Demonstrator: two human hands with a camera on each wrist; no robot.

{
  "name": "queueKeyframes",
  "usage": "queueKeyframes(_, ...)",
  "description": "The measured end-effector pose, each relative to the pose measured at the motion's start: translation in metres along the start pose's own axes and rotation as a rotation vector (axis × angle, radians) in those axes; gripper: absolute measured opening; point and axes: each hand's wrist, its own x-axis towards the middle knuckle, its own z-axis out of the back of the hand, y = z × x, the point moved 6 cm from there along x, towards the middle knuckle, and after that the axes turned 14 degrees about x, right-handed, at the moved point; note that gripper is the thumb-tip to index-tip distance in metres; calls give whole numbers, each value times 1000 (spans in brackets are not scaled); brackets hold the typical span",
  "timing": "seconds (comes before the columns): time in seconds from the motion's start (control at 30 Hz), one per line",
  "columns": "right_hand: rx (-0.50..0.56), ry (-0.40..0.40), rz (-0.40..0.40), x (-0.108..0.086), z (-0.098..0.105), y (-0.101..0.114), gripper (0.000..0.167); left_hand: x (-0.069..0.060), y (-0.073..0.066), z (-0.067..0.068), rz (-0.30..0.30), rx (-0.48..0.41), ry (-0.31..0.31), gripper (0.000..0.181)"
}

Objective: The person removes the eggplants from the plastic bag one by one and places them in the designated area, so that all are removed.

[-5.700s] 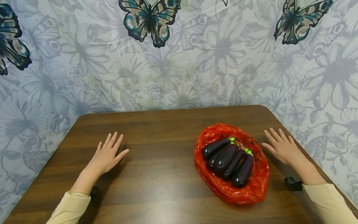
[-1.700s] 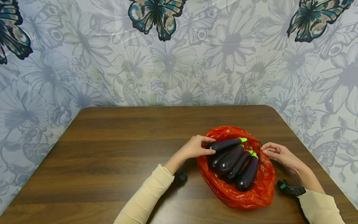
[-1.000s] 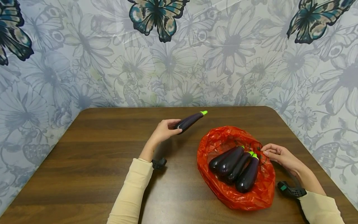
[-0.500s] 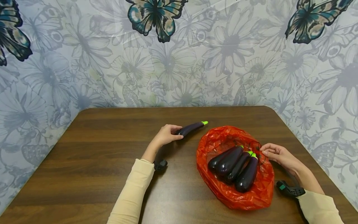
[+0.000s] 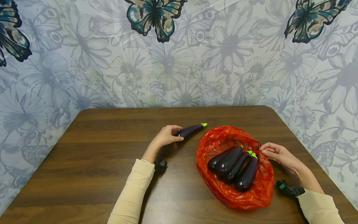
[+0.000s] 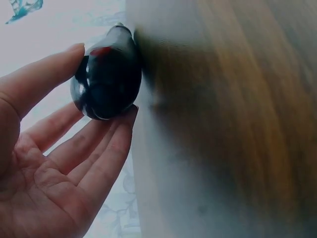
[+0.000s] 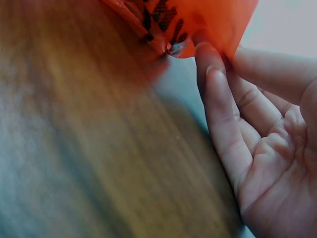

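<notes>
One eggplant [image 5: 191, 129] is now out of the red bag [image 5: 232, 202].
We grip its thick end in our left hand [image 5: 165, 136], beside the bag; our right hand [image 5: 281, 156] pinches the bag's edge.

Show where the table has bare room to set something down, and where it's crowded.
Bare: the table left of the left grip, which holds an eggplant, and the strip between the left sleeve and red bag. Crowded: the bag, holding four eggplants, with the right grip pinching its edge.
</notes>
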Motion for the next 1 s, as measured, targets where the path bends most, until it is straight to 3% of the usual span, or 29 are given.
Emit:
queueKeyframes(0.27,-15,0,-1,-1,1,0,20,-4,-2,3,-11,30,74,54)
queueKeyframes(0.47,-27,-27,-14,-1,3,-2,19,-11,-4,5,20,74,155,57)
queueKeyframes(1.0,26,0,1,-1,1,0,23,-17,-11,8,8,68,206,59)
